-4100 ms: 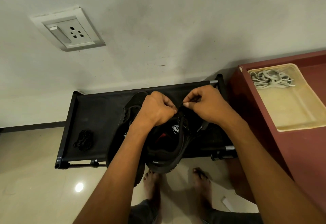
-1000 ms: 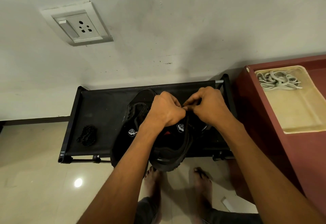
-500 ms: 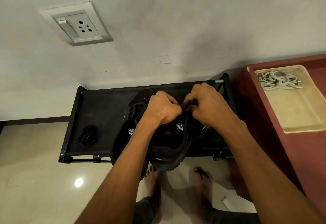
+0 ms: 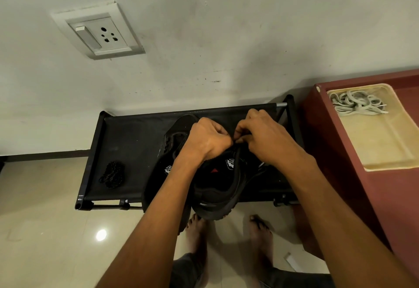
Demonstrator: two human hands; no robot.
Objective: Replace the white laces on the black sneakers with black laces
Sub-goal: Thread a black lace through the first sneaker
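Note:
Two black sneakers stand on a low black rack (image 4: 127, 138). The right sneaker (image 4: 217, 185) has its heel over the rack's front edge; the left sneaker (image 4: 169, 151) lies beside it, partly under my left forearm. My left hand (image 4: 207, 139) and my right hand (image 4: 263, 138) meet over the right sneaker's lacing, fingers curled and pinching a black lace there. The lace itself is mostly hidden by my fingers. A coiled black lace (image 4: 112, 174) lies on the rack's left part. White laces (image 4: 356, 103) lie bundled in a cream tray (image 4: 385, 151).
The cream tray sits on a dark red cabinet (image 4: 374, 197) to the right of the rack. A wall with a socket plate (image 4: 97, 32) rises behind the rack. My bare feet (image 4: 226, 233) stand on the glossy tiled floor in front.
My hands have stayed over the right sneaker's lacing, shifting only slightly as the fingers work the lace. The sneakers, the coiled lace and the tray have not moved.

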